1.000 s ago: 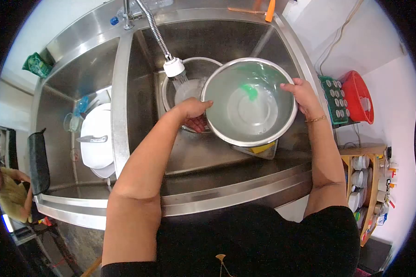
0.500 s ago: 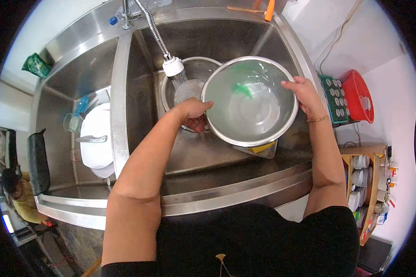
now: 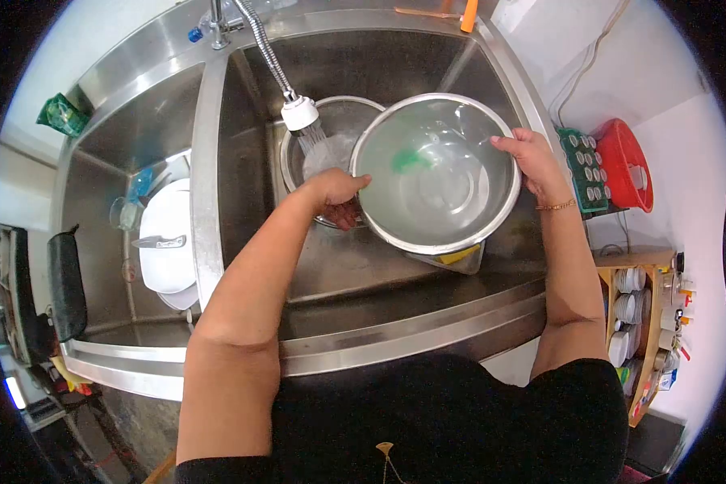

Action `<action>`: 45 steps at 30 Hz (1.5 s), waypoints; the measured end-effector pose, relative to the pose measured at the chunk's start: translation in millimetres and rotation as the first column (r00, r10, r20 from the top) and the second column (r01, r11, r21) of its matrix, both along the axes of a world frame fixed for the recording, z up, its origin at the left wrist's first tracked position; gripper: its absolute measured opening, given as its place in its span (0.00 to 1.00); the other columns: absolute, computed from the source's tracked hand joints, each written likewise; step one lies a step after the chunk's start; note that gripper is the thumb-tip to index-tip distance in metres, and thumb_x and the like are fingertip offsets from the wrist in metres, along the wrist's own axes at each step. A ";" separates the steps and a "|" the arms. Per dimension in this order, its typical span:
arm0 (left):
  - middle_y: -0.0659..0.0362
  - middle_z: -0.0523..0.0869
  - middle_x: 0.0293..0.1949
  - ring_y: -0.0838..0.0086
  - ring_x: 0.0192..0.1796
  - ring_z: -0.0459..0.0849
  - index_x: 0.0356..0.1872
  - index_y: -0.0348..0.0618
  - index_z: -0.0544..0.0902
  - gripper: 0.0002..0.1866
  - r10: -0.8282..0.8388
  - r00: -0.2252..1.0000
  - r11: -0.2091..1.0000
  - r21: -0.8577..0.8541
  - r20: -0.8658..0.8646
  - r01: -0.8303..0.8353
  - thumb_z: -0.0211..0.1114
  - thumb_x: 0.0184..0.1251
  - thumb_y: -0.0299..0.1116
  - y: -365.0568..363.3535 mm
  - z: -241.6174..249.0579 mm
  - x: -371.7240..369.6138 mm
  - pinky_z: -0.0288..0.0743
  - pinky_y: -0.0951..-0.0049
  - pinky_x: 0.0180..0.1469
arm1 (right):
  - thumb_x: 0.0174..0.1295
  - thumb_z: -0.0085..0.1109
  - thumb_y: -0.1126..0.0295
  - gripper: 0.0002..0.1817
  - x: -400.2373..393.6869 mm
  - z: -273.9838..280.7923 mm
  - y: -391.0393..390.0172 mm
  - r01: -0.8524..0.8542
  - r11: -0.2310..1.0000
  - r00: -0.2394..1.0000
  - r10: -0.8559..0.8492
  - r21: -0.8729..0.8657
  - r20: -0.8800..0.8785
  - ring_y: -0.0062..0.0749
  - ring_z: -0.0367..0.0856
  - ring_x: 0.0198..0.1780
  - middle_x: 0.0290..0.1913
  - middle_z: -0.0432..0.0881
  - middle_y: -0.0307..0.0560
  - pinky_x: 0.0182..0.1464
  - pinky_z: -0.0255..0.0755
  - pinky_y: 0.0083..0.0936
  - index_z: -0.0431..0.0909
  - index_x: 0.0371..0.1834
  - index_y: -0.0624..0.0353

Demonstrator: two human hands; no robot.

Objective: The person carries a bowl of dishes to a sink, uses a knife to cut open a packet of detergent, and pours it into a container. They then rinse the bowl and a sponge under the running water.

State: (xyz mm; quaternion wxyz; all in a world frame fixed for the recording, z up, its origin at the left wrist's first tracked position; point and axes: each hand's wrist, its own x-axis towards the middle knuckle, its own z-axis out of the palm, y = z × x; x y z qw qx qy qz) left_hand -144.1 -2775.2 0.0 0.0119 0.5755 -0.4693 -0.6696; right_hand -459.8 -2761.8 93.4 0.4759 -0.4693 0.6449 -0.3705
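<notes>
Both my hands hold a large metal bowl [image 3: 452,202] by its rim above the right sink basin. My left hand [image 3: 336,196] grips the left rim with the thumb on top and fingers underneath. On the upper right rim, my right hand [image 3: 534,164] is closed in the same way. A green patch, liquid or a reflection, shows inside the bowl. Behind it, a second metal bowl [image 3: 350,107] sits in the basin, partly hidden. Water runs into that one from a white faucet head [image 3: 300,114]. A yellow thing [image 3: 461,255] on a clear container peeks out below the held bowl.
White plates [image 3: 166,234] with a knife [image 3: 160,242] on top lie in the left basin. A dark cloth [image 3: 67,284] hangs over its left edge. Right of the sink are a green crate [image 3: 584,165], a red basket [image 3: 626,165] and a wooden dish shelf [image 3: 631,323].
The held bowl has barely shifted, and the green patch inside it has moved left. A person at the far left has mostly gone out of view. Water keeps running.
</notes>
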 end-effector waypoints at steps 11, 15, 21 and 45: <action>0.37 0.80 0.30 0.51 0.30 0.84 0.46 0.22 0.72 0.32 0.012 1.000 1.000 0.015 -0.018 -0.012 0.53 0.66 0.52 -1.2 -6.0 -0.1 0.82 0.56 0.27 | 0.51 0.64 0.70 0.13 0.7 1.5 -0.3 -0.026 1.000 0.999 0.027 -0.013 0.042 0.27 0.79 0.31 0.32 0.81 0.47 0.34 0.72 0.21 0.76 0.35 0.68; 0.37 0.80 0.30 0.51 0.30 0.84 0.46 0.21 0.72 0.32 0.009 1.000 1.000 -0.005 -0.014 -0.009 0.52 0.66 0.51 -0.9 -5.5 -0.8 0.82 0.56 0.27 | 0.51 0.65 0.70 0.12 0.5 2.3 0.3 -0.029 0.999 0.999 0.029 -0.013 0.033 0.26 0.78 0.30 0.31 0.81 0.46 0.33 0.72 0.20 0.77 0.34 0.67; 0.37 0.79 0.30 0.51 0.29 0.84 0.46 0.21 0.71 0.31 0.013 1.000 1.000 -0.001 -0.024 -0.013 0.51 0.67 0.51 -0.1 -1.4 -1.4 0.82 0.55 0.27 | 0.52 0.65 0.69 0.11 1.2 2.5 0.9 -0.006 1.000 0.999 0.007 -0.019 0.034 0.25 0.78 0.28 0.30 0.81 0.45 0.32 0.71 0.19 0.77 0.32 0.65; 0.36 0.80 0.29 0.51 0.28 0.84 0.48 0.20 0.69 0.31 -0.010 1.000 1.000 0.024 -0.029 0.010 0.50 0.68 0.48 1.1 -1.9 -2.7 0.82 0.57 0.25 | 0.53 0.64 0.67 0.10 -1.7 2.2 -0.1 -0.033 0.997 0.999 0.035 -0.064 0.015 0.21 0.75 0.26 0.26 0.79 0.41 0.29 0.68 0.18 0.76 0.25 0.62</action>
